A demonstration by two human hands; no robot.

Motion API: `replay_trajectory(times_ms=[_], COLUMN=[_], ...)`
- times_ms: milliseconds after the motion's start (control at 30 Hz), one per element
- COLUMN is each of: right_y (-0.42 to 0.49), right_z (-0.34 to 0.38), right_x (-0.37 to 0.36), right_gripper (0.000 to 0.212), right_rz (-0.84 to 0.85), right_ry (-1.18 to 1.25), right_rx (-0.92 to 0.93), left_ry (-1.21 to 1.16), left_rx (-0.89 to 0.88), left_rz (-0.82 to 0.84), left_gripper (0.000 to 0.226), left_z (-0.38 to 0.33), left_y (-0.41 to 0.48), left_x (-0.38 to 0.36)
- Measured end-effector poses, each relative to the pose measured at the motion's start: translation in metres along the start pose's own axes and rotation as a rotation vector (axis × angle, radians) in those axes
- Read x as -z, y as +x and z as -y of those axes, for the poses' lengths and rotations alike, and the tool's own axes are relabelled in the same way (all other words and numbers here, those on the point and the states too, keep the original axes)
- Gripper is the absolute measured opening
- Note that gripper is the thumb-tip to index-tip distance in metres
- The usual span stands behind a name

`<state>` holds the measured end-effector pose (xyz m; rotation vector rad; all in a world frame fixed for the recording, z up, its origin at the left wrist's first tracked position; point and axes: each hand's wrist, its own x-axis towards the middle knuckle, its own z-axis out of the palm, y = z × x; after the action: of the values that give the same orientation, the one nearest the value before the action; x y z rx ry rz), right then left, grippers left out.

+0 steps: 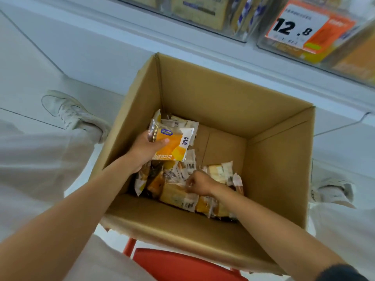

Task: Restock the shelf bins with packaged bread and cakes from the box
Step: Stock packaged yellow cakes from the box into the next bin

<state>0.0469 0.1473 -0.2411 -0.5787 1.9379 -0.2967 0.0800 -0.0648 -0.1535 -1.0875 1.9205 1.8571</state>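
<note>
Hands [146, 151] tight around packets [172, 145] in box [223, 102]

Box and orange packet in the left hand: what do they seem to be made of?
The box: likely corrugated cardboard, matte brown, with creased folds. The toast packet that the left hand holds: probably thin plastic film, glossy, printed orange and white, with a clear crimped end that glints.
</note>
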Motion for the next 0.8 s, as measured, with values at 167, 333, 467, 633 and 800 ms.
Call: replay_trajectory(times_ms=[167, 333, 467, 633, 800], right_y=[-0.054, -0.096, -0.128, -0.158, -0.177], right_z=[-0.012, 0.027, 0.055, 0.026, 0.008], right_x=[0.071, 0.132, 0.159, 0.183, 0.186], right_gripper=[0.014, 0.044, 0.048, 0.088, 0.07], right_rz=[-0.206, -0.491, -0.354, -0.549, -0.63], right_ry=[0.351, 0.862, 1.086, 0.693, 0.836], right_rx=[-0.071, -0.065, 0.073, 0.059, 0.089], left_ry=[0.1, 0.111, 0.041, -0.392, -0.235], left_rx=[-0.053, -0.163, -0.182, 0.093, 0.004], left_rz=[0.086, 0.26, 0.155, 0.436, 0.554], left_gripper=[0.039, 0.056, 0.089, 0.038, 0.051], left_z=[-0.005, -0.028, -0.044, -0.081, -0.125], left_y=[-0.002, -0.027, -0.03, -0.039, -0.051], left_x=[-0.014, -0.064, -0.08, -0.07, -0.088])
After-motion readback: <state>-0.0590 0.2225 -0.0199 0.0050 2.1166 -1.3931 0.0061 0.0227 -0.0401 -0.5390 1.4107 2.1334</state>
